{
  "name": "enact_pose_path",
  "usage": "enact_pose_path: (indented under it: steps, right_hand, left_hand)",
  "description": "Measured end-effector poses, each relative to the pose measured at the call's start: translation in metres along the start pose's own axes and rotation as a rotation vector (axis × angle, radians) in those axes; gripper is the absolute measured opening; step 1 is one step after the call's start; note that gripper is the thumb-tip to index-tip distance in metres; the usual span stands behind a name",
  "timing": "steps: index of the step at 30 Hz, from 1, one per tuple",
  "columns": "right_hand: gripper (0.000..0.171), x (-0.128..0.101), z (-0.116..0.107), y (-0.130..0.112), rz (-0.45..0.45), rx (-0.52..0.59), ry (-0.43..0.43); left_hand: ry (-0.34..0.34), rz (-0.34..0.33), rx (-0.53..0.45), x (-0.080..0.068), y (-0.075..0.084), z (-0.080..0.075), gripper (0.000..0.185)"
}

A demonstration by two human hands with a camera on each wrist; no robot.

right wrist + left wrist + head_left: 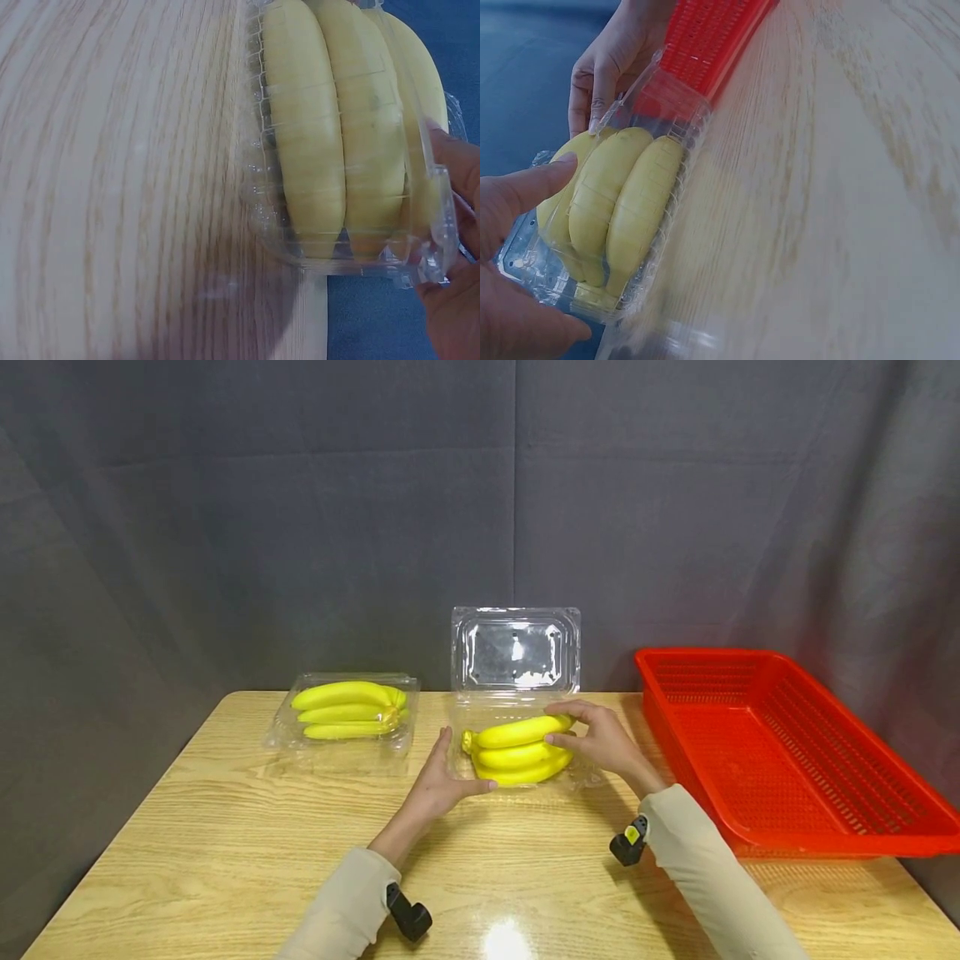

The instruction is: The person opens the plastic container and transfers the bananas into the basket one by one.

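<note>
Near the desk's (225, 860) far edge, the left hand (438, 785) braces the open clamshell box (516, 652) with straight fingers while the right hand (600, 739) pinches the banana bunch (517, 750) inside it.

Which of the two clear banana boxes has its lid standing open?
The clear box between the hands, right of the other, next to the red basket. Its lid stands upright behind the bananas; the left box is shut over its bunch.
</note>
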State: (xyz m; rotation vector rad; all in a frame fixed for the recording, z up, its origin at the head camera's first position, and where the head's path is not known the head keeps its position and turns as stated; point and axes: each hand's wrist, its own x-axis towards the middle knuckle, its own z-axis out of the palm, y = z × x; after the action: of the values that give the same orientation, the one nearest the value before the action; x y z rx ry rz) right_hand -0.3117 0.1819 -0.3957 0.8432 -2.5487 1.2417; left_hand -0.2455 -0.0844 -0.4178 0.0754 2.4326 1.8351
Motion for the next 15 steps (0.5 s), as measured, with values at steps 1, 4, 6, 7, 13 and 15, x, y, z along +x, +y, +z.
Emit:
enact_pose_path:
  steps: [1, 4, 6, 7, 13, 15]
  right_hand:
    - [0.042, 0.0, 0.0, 0.0003, -0.001, -0.005, 0.0]
    - [0.041, 0.0004, -0.0001, 0.0003, 0.003, -0.013, -0.004]
    - [0.041, 0.0008, -0.0004, 0.0, 0.011, -0.017, -0.008]
    - [0.041, 0.0011, -0.0005, 0.0, 0.015, -0.018, -0.01]
    - [0.042, 0.0025, -0.0011, -0.0005, 0.037, -0.001, -0.023]
    - [0.042, 0.0026, -0.001, -0.0008, 0.037, 0.006, -0.024]
  left_hand:
    - [0.002, -0.003, -0.002, 0.0002, 0.0, 0.0005, 0.115]
    - [0.001, -0.007, -0.008, 0.0002, 0.0, 0.0017, 0.115]
    - [0.001, -0.004, -0.01, 0.0002, 0.0001, 0.002, 0.115]
    - [0.002, -0.004, -0.009, 0.0001, 0.0004, 0.002, 0.116]
    - [0.001, -0.002, -0.011, -0.0005, 0.0014, 0.0016, 0.115]
    - [-0.001, 0.002, -0.014, -0.0003, 0.001, 0.0017, 0.115]
